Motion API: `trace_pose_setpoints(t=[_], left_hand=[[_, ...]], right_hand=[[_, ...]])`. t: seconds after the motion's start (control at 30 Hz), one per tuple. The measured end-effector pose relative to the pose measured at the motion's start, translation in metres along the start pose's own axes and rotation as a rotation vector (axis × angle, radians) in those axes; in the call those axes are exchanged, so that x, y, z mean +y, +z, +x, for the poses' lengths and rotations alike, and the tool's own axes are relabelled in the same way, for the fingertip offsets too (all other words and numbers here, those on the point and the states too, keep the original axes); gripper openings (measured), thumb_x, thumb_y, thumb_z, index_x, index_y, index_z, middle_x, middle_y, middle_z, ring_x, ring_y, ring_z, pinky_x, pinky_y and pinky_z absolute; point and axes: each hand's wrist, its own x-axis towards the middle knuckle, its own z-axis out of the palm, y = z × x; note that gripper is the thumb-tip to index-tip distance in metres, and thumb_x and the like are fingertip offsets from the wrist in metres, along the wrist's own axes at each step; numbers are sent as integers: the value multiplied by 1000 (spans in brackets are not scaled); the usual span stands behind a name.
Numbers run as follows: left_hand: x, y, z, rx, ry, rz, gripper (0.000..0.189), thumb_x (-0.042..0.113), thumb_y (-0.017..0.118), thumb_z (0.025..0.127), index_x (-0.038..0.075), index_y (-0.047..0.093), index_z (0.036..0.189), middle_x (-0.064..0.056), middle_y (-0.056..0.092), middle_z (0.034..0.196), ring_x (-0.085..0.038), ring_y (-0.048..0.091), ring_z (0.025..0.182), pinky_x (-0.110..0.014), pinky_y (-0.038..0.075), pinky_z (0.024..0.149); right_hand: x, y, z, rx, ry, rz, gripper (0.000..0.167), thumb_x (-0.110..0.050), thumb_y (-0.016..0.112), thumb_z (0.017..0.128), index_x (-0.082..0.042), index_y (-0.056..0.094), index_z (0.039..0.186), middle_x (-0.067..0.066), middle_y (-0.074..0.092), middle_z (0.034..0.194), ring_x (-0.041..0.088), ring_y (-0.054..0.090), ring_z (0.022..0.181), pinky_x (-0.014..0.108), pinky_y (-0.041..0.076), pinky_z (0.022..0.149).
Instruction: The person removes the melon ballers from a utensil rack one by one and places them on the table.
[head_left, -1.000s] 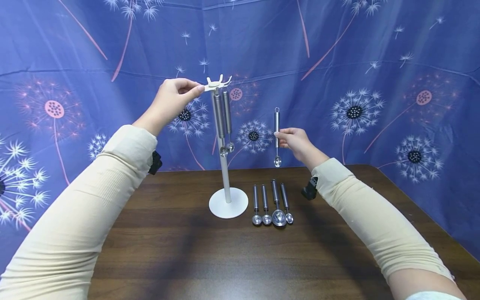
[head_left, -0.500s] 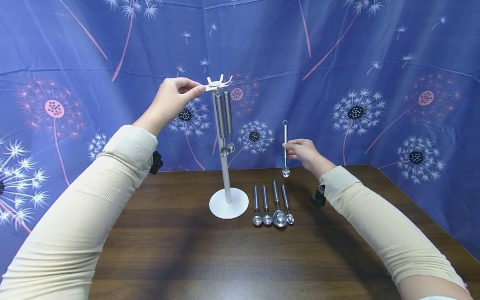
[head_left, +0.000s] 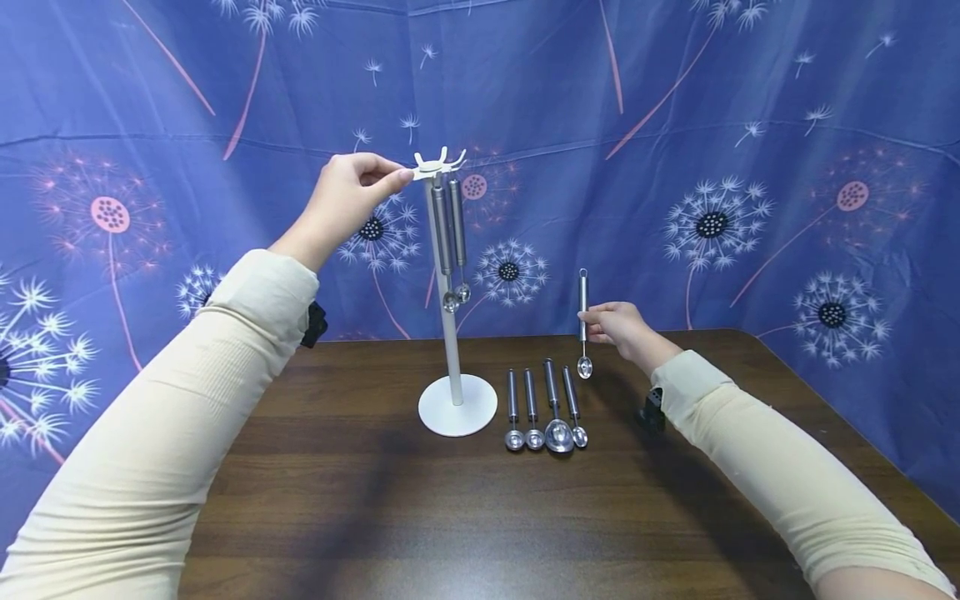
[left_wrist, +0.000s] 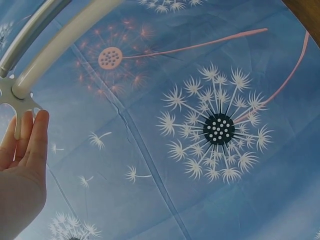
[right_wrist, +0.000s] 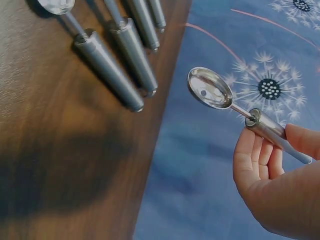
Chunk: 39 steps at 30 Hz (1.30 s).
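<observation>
My left hand (head_left: 345,196) pinches one hook arm at the top of the white hanging stand (head_left: 452,358). In the left wrist view its fingers (left_wrist: 37,140) lie along that arm. Two steel melon ballers (head_left: 444,237) hang from other hooks, handles up. Over the table's far side, my right hand (head_left: 626,329) holds another melon baller (head_left: 583,304) by its handle between thumb and fingers, loop end up. Its small oval bowl (right_wrist: 212,89) has a hole in it, seen in the right wrist view.
Several steel scoops lie side by side right of the stand's round base (head_left: 457,425), handles pointing away; one has a larger bowl (head_left: 558,436). The brown wooden table (head_left: 480,533) meets a blue dandelion-print curtain (head_left: 525,100) behind it.
My right hand has lowered the melon baller and carried it to the right, down toward the table. My left hand stays at the stand's top.
</observation>
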Motion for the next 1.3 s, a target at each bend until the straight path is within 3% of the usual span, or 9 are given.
trace_pose_setpoints(t=[0.1, 0.27, 0.47, 0.67, 1.3], left_hand=[[0, 0, -1, 1, -2, 0, 44, 43, 60, 95, 8, 67, 121, -11, 69, 115, -11, 61, 97, -27, 46, 87], [0, 1, -2, 10, 7, -10, 42, 42, 61, 94, 7, 68, 118, -9, 70, 110, -8, 60, 92, -25, 44, 83], [1, 1, -2, 13, 13, -12, 42, 41, 61, 94, 7, 68, 118, -11, 70, 111, -14, 61, 96, -24, 44, 83], [1, 1, -1, 12, 13, -15, 42, 41, 62, 94, 7, 68, 117, -10, 70, 111, -8, 60, 92, -24, 44, 83], [-5, 3, 0, 21, 28, -41, 41, 39, 63, 94, 6, 68, 117, -9, 70, 108, -3, 60, 88, -23, 45, 83]], right_hand=[[6, -1, 0, -6, 13, -9, 50, -15, 55, 98, 11, 40, 138, 6, 53, 104, 9, 55, 82, 36, 50, 100], [18, -3, 0, -16, 25, 9, 46, -12, 56, 97, 13, 42, 134, 1, 56, 90, 7, 57, 74, 28, 56, 86], [31, -3, -1, -43, 57, 43, 28, -7, 57, 95, 9, 49, 116, -2, 56, 76, 5, 57, 64, 27, 58, 78], [49, -4, 1, -90, 104, 18, 15, -6, 58, 93, 2, 49, 103, -2, 58, 72, 5, 59, 62, 26, 58, 72], [88, 4, 0, -177, 271, -53, 11, -3, 61, 90, 0, 51, 90, -3, 57, 59, 6, 57, 53, 24, 58, 63]])
